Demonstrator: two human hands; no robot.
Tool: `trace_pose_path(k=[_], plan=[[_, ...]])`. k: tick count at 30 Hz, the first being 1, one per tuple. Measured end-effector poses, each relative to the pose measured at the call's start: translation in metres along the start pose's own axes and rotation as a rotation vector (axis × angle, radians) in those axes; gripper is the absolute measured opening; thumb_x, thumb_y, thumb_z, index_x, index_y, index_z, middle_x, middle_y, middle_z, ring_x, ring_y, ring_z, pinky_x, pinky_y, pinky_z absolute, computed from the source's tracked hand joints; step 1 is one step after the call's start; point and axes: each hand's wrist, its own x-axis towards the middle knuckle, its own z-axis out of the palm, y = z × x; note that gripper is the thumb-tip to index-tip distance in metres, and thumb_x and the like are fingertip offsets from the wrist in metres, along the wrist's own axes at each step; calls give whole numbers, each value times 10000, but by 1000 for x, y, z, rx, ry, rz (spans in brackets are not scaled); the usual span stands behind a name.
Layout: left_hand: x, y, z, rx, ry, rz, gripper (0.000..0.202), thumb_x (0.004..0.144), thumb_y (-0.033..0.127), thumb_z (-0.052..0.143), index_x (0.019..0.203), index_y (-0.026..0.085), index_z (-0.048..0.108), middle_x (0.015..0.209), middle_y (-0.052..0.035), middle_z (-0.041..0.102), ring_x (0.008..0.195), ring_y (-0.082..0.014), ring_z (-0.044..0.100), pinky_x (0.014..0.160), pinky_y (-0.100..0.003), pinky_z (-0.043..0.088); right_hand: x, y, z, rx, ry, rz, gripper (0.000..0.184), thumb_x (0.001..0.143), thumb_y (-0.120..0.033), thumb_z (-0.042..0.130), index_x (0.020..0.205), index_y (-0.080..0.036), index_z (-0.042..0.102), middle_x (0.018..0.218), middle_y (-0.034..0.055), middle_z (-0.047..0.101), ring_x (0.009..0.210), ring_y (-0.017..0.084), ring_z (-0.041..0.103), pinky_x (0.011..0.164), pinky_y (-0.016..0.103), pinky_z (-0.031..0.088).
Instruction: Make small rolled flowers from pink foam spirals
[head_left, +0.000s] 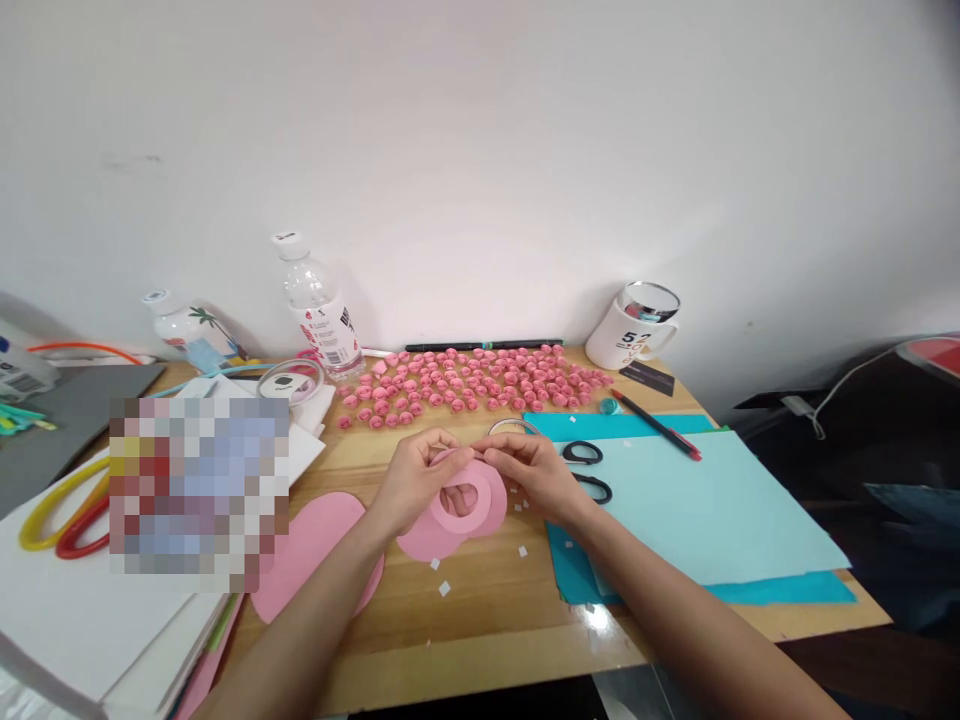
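Near the middle of the table, my left hand point(424, 480) and my right hand point(529, 470) pinch the upper edge of a pink paper strip point(480, 510), which curls down in a spiral below them. The fingertips of both hands almost meet there. Pink paper discs point(319, 550) lie to the left, partly under my left forearm. Beyond my hands several small rolled pink paper roses point(457, 380) are spread across the back of the table. Black-handled scissors point(585, 470) lie beside my right wrist, their blades hidden. Small white paper bits point(445, 588) are scattered below the strip.
Light and dark teal paper sheets point(712, 510) cover the right side, with a red-tipped black pen point(656, 425) across them. A white mug point(626, 330) and a plastic bottle point(322, 310) stand at the back. Stacked white paper point(60, 610) and yellow-and-red handles point(67, 510) lie left.
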Motion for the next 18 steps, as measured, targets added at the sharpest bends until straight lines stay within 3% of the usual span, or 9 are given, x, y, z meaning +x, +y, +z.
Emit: trace_pose_path(k=[4,11,18], plan=[[0,3,-2,-46,19,5,226,735,360,617,714,177,485,459,30,608,320,-107,521,326,-183,386,0,3,-4,126,-74,31,255,726,-335,660,954,-223,691,797,12,673,657,107,595,587,208,460],[-1,-4,1,-24,-8,16,241,727,363,629,713,184,468,454,61,567,320,-102,531,322,-167,359,1,4,-1,164,-41,66,243,643,-283,732,876,-221,711,750,7,686,642,124,622,615,238,492],[-1,-2,2,-14,7,7,244,724,377,626,706,185,476,437,55,565,303,-95,501,312,-172,365,0,3,2,214,-40,94,220,624,-271,742,833,-213,710,710,-2,679,548,102,603,536,217,484]])
